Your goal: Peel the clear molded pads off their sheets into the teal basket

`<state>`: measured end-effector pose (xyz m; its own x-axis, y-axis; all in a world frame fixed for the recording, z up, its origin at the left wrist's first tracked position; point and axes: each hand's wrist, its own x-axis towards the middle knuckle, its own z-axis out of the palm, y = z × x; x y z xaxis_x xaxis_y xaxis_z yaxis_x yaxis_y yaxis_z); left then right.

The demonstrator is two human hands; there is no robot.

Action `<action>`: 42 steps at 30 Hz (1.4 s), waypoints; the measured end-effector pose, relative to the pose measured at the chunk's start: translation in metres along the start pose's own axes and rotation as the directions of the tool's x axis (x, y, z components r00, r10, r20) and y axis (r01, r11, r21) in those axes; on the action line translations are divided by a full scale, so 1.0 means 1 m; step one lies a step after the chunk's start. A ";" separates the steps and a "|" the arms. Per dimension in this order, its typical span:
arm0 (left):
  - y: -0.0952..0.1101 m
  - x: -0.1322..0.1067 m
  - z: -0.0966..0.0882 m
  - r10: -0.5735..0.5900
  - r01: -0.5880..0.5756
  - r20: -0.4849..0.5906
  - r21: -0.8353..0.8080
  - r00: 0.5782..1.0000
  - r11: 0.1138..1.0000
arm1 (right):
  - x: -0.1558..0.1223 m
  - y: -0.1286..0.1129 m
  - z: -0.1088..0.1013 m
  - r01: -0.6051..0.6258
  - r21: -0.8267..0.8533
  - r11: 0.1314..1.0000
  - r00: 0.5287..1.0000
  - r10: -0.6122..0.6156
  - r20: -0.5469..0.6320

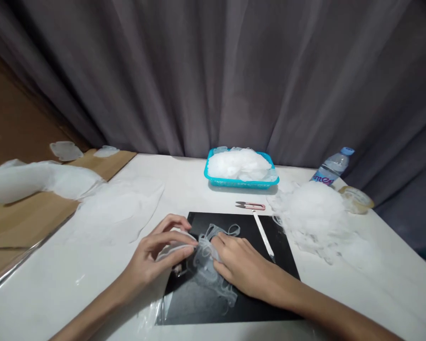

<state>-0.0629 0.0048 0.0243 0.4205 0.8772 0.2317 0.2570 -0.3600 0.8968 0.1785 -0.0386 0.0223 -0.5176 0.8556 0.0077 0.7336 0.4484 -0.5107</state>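
My left hand is closed in a pinch around a thin white piece of fabric at the left side of a black mat. Right beside it, my right hand has its fingers curled onto sheer, lace-like white material. Loops and loose strips of this material spread over the mat between and below the hands. Its exact shape is partly hidden by the fingers. A slim white tool with a dark tip lies on the mat to the right. Behind it rest red-handled thread snips.
A blue basket heaped with white pieces stands at the back. To the right are a fluffy white pile, a water bottle and a roll of tape. White fabric and cardboard lie left. Grey curtain hangs behind.
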 end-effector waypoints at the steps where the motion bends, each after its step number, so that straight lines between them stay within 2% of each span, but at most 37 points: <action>1: -0.002 0.006 -0.003 -0.004 0.005 -0.034 0.033 0.999 0.999 | -0.002 0.005 -0.012 0.004 0.034 0.999 1.000 -0.004 -0.027; 3: -0.009 0.020 -0.008 -0.032 0.039 -0.068 0.099 0.997 0.994 | -0.010 0.016 -0.048 -0.019 0.127 0.992 0.994 0.033 -0.103; 6: -0.019 0.047 -0.012 -0.074 0.074 -0.004 0.174 0.997 0.982 | -0.038 0.036 -0.118 -0.087 0.255 0.963 0.958 0.151 -0.245; 9: -0.021 0.077 -0.011 -0.073 0.049 0.096 0.230 0.993 0.972 | -0.076 0.061 -0.177 -0.248 0.193 0.949 0.893 0.301 -0.335; 12: -0.012 0.116 -0.005 0.066 -0.072 0.029 0.309 0.997 0.948 | -0.103 0.093 -0.202 -0.473 0.010 0.881 0.812 0.440 -0.382; 14: 0.000 0.148 0.003 0.179 -0.157 -0.021 0.384 0.984 0.910 | -0.110 0.114 -0.203 -0.636 -0.142 0.759 0.735 0.539 -0.410; 16: 0.012 0.184 0.013 0.214 -0.161 -0.060 0.475 0.975 0.865 | -0.110 0.132 -0.198 -0.717 -0.251 0.650 0.690 0.610 -0.390; 20: 0.022 0.252 0.037 0.203 -0.115 -0.106 0.539 0.973 0.835 | -0.100 0.152 -0.187 -0.750 -0.336 0.570 0.662 0.649 -0.375; 22: 0.018 0.276 0.047 0.180 -0.083 -0.118 0.564 0.977 0.821 | -0.096 0.155 -0.183 -0.754 -0.372 0.541 0.656 0.631 -0.414; 24: 0.008 0.291 0.055 0.129 -0.043 -0.107 0.581 0.986 0.813 | -0.094 0.156 -0.179 -0.738 -0.422 0.526 0.674 0.592 -0.441; 27: -0.010 0.299 0.063 0.028 0.012 -0.057 0.598 0.998 0.801 | -0.092 0.155 -0.174 -0.708 -0.461 0.534 0.705 0.506 -0.497; 30: -0.022 0.299 0.066 -0.010 0.017 -0.014 0.606 1.000 0.795 | -0.090 0.152 -0.168 -0.673 -0.477 0.565 0.732 0.417 -0.539; 33: -0.023 0.299 0.065 -0.009 0.008 -0.002 0.604 1.000 0.797 | -0.085 0.145 -0.161 -0.601 -0.510 0.616 0.786 0.337 -0.518; 36: -0.019 0.299 0.059 -0.004 0.019 -0.026 0.601 1.000 0.799 | -0.075 0.126 -0.155 -0.459 -0.535 0.709 0.863 0.213 -0.458; 39: -0.020 0.289 0.037 0.019 0.031 -0.076 0.605 0.997 0.795 | -0.059 0.099 -0.145 -0.243 -0.514 0.823 0.923 0.032 -0.385; 42: -0.027 0.265 -0.008 0.057 0.027 -0.113 0.631 0.992 0.775 | -0.041 0.078 -0.124 -0.064 -0.442 0.895 0.953 -0.077 -0.294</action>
<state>0.0345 0.2495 0.0641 0.3332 0.8856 0.3237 0.7599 -0.4554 0.4639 0.3109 -0.0066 0.0885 -0.4204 0.8565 0.2995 0.8839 0.4611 -0.0778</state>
